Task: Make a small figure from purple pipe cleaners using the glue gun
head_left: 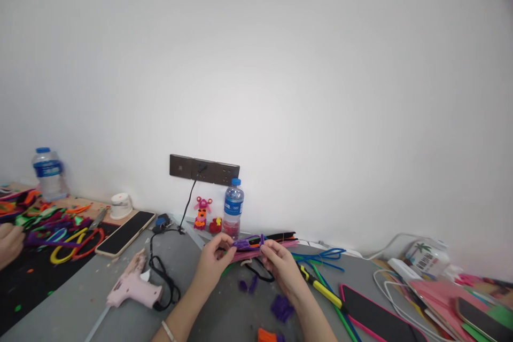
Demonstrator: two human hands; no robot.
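Both hands are raised over the grey table. My left hand [216, 257] pinches a purple fuzzy piece [242, 245] between thumb and fingers. A short upright purple stem [262, 239] is held at the fingertips of my right hand [276, 261]. Whether the two purple parts are joined cannot be made out. Behind them lies a bundle of pink, black and orange stems [286, 240]. Below my hands are small purple scraps [251, 284], a purple fuzzy clump [282, 308] and an orange piece [267, 335].
A pink glue gun [134, 289], a phone [126, 232] and scissors [88, 243] lie left. A water bottle [233, 208] stands behind my hands. A yellow cutter [325, 289] and a pink-edged phone [377, 315] are right. Another person's hand [10, 245] is far left.
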